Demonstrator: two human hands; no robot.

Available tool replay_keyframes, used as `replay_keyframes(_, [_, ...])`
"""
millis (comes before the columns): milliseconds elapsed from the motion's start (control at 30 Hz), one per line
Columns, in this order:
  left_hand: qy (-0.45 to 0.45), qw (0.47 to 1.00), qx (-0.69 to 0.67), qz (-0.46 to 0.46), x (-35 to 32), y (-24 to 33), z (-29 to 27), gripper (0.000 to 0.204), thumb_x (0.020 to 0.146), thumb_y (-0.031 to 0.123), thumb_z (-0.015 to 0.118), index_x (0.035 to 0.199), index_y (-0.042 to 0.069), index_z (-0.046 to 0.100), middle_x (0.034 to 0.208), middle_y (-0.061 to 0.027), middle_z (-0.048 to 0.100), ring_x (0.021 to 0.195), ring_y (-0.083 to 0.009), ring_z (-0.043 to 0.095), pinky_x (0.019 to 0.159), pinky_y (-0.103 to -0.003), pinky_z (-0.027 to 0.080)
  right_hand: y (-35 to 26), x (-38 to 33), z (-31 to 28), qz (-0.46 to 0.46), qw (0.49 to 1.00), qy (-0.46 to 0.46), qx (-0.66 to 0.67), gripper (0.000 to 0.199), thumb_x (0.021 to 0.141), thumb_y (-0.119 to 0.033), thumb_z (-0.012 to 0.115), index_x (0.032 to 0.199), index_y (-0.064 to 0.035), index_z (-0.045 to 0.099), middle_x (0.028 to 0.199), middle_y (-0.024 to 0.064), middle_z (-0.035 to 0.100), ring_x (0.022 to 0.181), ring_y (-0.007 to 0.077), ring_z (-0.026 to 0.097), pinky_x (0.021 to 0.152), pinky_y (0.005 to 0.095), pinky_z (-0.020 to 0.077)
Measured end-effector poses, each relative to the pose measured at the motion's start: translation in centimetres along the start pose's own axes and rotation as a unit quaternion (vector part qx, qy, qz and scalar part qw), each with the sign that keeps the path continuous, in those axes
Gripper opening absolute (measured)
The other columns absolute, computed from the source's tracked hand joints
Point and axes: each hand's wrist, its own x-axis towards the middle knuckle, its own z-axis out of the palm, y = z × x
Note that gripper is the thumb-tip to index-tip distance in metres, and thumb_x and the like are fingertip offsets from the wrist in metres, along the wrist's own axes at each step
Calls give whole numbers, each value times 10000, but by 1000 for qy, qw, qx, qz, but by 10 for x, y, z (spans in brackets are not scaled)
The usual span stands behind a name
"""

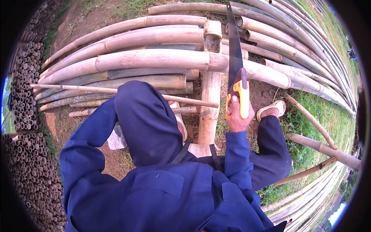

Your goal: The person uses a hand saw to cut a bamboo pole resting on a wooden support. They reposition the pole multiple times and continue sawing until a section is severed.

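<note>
My right hand (240,118) is closed around the orange and black handle of a handsaw (235,48). The dark, long blade points away from me and crosses a thick bamboo pole (154,60) lying sideways in front of me. Whether its teeth touch the pole cannot be told. Just left of the blade, the pole rests at an upright bamboo post (210,89) with a notched top. My left arm bends toward my raised knee, and the hand is hidden behind the leg. A thin bamboo stick (193,101) lies across beyond that knee.
More bamboo poles (154,36) lie behind the thick one, with long poles (301,31) at the far right. Stacks of cut bamboo (33,166) stand at left. A bamboo frame (322,149) is on the grass at right. My sandalled foot (272,111) is right of the saw.
</note>
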Motion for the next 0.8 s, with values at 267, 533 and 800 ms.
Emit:
replay_keyframes(267, [54, 997, -46, 30, -30, 22, 98, 455, 934, 467, 673, 1198, 99, 631, 1049, -177, 709, 955, -401, 694, 843, -499, 532, 15, -1, -9, -68, 996, -8, -65, 201, 945, -141, 781, 986, 4, 647, 722, 2, 602, 555, 66, 539, 501, 227, 453])
replay_keyframes(533, [68, 994, -67, 60, -22, 23, 114, 432, 935, 441, 684, 1195, 101, 627, 1049, -166, 700, 958, -396, 691, 849, -495, 532, 8, -4, -3, 1, 999, 23, -28, 267, 968, -174, 761, 1127, 27, 685, 852, 19, 648, 680, 72, 573, 604, 245, 472])
replay_keyframes(800, [248, 942, -167, 151, 50, -32, 11, 409, 937, 414, 694, 1193, 103, 622, 1049, -154, 690, 962, -391, 689, 856, -492, 532, 0, -7, 2, -12, 1000, 1, -6, 240, 979, -126, 729, 1151, 33, 677, 871, 52, 671, 643, 96, 609, 589, 259, 506])
